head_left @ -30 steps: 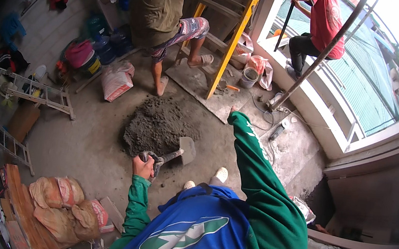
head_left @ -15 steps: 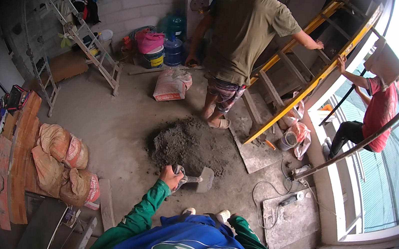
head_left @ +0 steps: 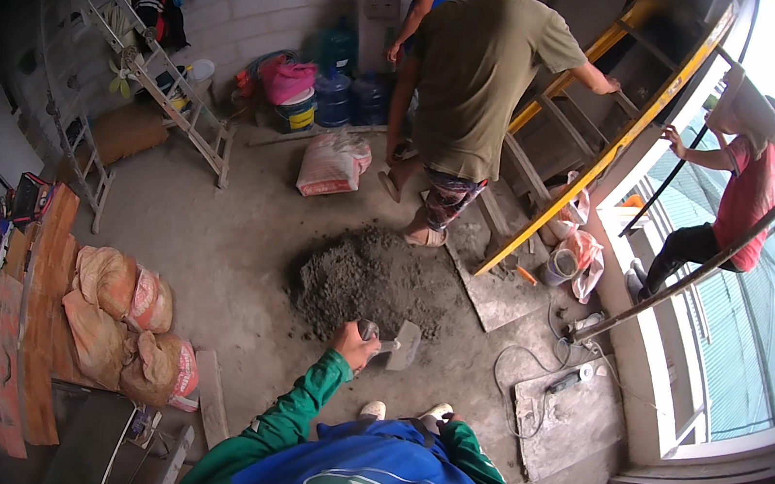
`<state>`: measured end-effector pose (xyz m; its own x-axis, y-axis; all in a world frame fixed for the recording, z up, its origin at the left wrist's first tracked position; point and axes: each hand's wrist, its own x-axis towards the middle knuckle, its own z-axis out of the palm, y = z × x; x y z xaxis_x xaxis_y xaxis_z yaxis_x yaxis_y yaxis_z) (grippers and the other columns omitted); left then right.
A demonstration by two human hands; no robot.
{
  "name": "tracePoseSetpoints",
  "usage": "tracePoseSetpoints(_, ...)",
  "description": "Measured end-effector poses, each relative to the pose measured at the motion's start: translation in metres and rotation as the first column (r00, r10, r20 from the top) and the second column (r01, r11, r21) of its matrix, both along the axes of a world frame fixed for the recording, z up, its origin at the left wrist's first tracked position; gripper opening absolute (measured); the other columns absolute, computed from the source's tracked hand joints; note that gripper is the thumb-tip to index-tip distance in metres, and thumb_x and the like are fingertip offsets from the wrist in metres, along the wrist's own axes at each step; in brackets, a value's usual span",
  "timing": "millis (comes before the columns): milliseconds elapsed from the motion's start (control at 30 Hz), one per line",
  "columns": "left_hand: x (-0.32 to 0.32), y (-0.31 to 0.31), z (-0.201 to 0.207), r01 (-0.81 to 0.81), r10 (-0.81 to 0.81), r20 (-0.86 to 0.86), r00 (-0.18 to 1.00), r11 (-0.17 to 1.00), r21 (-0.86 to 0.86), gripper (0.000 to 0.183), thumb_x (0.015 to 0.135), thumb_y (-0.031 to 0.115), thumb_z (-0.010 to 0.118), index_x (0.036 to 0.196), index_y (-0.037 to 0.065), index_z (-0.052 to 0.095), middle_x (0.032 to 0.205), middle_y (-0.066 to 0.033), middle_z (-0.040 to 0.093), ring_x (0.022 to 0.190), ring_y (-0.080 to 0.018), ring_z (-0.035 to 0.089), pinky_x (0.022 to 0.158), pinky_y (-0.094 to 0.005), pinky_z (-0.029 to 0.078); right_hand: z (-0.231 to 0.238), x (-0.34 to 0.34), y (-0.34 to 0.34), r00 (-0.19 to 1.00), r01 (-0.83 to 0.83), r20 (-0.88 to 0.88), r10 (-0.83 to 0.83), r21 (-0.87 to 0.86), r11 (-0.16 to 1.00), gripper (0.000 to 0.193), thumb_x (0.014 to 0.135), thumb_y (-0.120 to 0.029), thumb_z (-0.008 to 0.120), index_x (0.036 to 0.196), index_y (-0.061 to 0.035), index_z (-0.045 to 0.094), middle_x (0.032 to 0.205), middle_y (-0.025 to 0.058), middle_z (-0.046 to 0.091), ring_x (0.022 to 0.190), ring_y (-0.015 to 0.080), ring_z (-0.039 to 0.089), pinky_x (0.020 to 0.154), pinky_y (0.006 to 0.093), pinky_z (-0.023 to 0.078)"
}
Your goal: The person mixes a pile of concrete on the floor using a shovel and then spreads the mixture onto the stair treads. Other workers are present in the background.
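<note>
Your left hand point(head_left: 353, 345) grips handle of gray, square-bladed metal shovel point(head_left: 404, 346), apparently to steady it; blade sits just right of your knuckles, at near edge of dark-gray, crumbly heap point(head_left: 348, 281). Heap lies just beyond hand on gray concrete floor point(head_left: 220, 249), seemingly placed within shovel's reach. Your right hand point(head_left: 450, 417) barely shows beyond green fabric sleeve point(head_left: 473, 445); cannot tell its state.

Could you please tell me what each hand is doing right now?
Left hand: closed, holding the shovel.
Right hand: barely visible, so its state cannot be told.
</note>
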<state>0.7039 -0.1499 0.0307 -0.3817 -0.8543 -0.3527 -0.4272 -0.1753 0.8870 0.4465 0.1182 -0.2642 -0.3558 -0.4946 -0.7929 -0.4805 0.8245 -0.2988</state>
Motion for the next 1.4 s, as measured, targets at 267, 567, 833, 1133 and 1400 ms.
tracePoseSetpoints(267,-0.016,0.007,0.0,0.01,-0.011,-0.151,0.988,1.0,-0.008,0.013,0.078,0.01,0.063,0.07,0.002,0.056,0.049,-0.0046,0.052,0.034,-0.014,0.049,0.034,-0.0322,0.038,-0.009,0.017,0.017,0.996,0.077,-0.046,-0.08,-0.061,0.995,0.048,0.081,-0.032,0.068,0.123,-0.0108,0.059,0.098,0.0176,0.068,0.091,0.0311,0.066,0.081,0.0409,0.052)
tracePoseSetpoints(567,-0.025,0.021,0.004,0.027,-0.029,-0.216,0.976,1.0,-0.013,0.015,0.078,0.01,0.062,0.07,0.0,0.055,0.05,-0.0049,0.051,0.035,-0.0146,0.05,0.034,-0.0322,0.038,0.017,0.024,0.026,0.981,0.193,-0.009,-0.194,-0.086,0.977,0.045,0.08,-0.03,0.068,0.121,-0.0101,0.062,0.12,0.0179,0.062,0.113,0.0332,0.058,0.1,0.0406,0.044)
tracePoseSetpoints(833,-0.029,0.025,0.011,-0.008,0.011,-0.179,0.984,1.0,0.018,0.017,0.082,0.01,0.059,0.068,0.001,0.053,0.049,-0.0042,0.05,0.035,-0.013,0.048,0.034,-0.0313,0.038,0.013,0.014,0.037,0.982,0.184,-0.026,-0.189,-0.133,0.974,0.046,0.081,-0.033,0.069,0.12,-0.011,0.061,0.111,0.0214,0.064,0.108,0.0347,0.06,0.096,0.0431,0.045)
tracePoseSetpoints(1133,-0.048,0.034,0.008,0.006,-0.012,-0.112,0.994,0.999,-0.05,0.016,0.081,0.01,0.059,0.068,0.002,0.053,0.05,-0.0036,0.052,0.036,-0.0128,0.05,0.034,-0.0306,0.041,-0.007,-0.016,0.047,0.996,0.08,-0.048,-0.082,-0.04,0.996,0.049,0.079,-0.035,0.071,0.122,-0.013,0.061,0.1,0.0166,0.069,0.093,0.0315,0.066,0.085,0.0413,0.051)
tracePoseSetpoints(1400,-0.058,0.05,0.007,-0.017,0.016,-0.021,1.0,0.998,-0.059,0.02,0.076,0.021,0.064,0.072,0.002,0.056,0.048,-0.0075,0.054,0.037,-0.0167,0.055,0.037,-0.0333,0.044,0.064,-0.221,-0.083,0.869,-0.126,-0.472,-0.148,-0.501,0.856,0.089,0.081,-0.019,0.066,0.15,-0.0156,0.011,0.084,0.0175,0.066,0.067,0.0305,0.064,0.062,0.0431,0.052)
